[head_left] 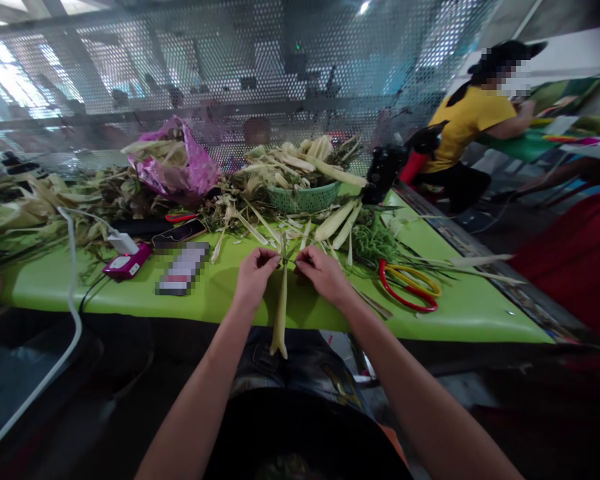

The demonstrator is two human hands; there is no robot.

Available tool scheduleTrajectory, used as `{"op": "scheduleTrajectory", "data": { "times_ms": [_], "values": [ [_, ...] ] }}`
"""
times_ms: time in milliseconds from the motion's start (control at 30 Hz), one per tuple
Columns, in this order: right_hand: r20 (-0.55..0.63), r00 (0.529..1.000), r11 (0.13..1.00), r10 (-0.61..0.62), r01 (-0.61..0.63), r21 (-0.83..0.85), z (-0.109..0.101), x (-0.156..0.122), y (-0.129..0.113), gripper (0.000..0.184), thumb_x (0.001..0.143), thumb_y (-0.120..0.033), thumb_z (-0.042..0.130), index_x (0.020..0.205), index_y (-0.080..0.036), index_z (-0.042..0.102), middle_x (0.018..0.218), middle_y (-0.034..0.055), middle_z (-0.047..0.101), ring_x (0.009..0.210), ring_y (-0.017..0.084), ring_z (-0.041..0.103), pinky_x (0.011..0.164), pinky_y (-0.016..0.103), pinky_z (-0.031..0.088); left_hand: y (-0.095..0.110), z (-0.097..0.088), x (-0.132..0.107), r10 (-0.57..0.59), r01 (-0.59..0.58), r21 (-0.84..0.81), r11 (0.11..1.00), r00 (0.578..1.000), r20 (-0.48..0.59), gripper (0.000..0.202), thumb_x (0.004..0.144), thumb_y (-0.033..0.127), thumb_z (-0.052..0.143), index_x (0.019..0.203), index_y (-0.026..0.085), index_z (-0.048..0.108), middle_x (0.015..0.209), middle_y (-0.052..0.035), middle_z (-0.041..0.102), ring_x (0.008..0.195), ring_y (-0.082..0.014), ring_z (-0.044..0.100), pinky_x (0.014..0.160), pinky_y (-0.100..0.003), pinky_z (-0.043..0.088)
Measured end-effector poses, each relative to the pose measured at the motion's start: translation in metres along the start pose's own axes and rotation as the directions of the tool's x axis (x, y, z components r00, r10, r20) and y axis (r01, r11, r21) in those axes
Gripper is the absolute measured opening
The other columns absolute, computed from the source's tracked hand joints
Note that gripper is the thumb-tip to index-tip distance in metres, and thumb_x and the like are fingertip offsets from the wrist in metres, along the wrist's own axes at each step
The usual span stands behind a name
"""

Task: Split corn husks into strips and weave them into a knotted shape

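Note:
My left hand (254,273) and my right hand (321,272) are both closed in a pinch on the top of a pale yellow leaf strip (281,313). The strip hangs down over the front edge of the green table (130,293) towards my lap. Thin green strands run between my two hands at the strip's top. Red and yellow scissors (409,287) lie on the table just right of my right hand.
A green basket (305,197) of leaf strips and a pink plastic bag (180,167) stand at the back. Phones (180,233), a pink charger (127,264) and a white cable (73,293) lie at left. A person in yellow (467,127) sits at far right.

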State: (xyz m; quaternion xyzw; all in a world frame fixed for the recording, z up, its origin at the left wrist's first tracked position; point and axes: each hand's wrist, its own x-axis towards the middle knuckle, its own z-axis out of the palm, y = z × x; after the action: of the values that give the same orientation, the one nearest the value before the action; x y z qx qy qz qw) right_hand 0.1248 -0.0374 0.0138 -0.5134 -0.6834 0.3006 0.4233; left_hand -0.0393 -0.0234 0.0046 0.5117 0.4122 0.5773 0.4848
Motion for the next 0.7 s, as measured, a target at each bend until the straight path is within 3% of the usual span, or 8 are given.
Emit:
{"op": "scheduleTrajectory", "data": {
  "times_ms": [267, 700],
  "values": [
    [0.028, 0.998, 0.991, 0.051, -0.047, -0.129, -0.001, 0.000, 0.002, 0.005, 0.082, -0.025, 0.052, 0.078, -0.022, 0.053, 0.066, -0.0027, 0.062, 0.051, 0.014, 0.058, 0.055, 0.028, 0.040, 0.004, -0.003, -0.002, -0.043, 0.050, -0.165, 0.985, 0.998, 0.049, 0.015, 0.072, 0.025, 0.067, 0.078, 0.016, 0.057, 0.072, 0.0024, 0.060, 0.061, -0.0059, 0.054, 0.063, -0.020, 0.043],
    [-0.054, 0.997, 0.928, -0.053, 0.029, -0.370, -0.002, -0.002, -0.006, 0.006, 0.084, -0.025, 0.050, 0.079, -0.022, 0.051, 0.059, -0.0010, 0.059, 0.060, 0.017, 0.055, 0.059, 0.028, 0.034, 0.003, 0.000, -0.001, 0.007, -0.005, -0.106, 0.994, 1.000, 0.017, 0.011, 0.076, 0.021, 0.061, 0.073, 0.017, 0.051, 0.065, 0.0044, 0.053, 0.050, -0.0046, 0.047, 0.052, -0.020, 0.038]
  ]
}}
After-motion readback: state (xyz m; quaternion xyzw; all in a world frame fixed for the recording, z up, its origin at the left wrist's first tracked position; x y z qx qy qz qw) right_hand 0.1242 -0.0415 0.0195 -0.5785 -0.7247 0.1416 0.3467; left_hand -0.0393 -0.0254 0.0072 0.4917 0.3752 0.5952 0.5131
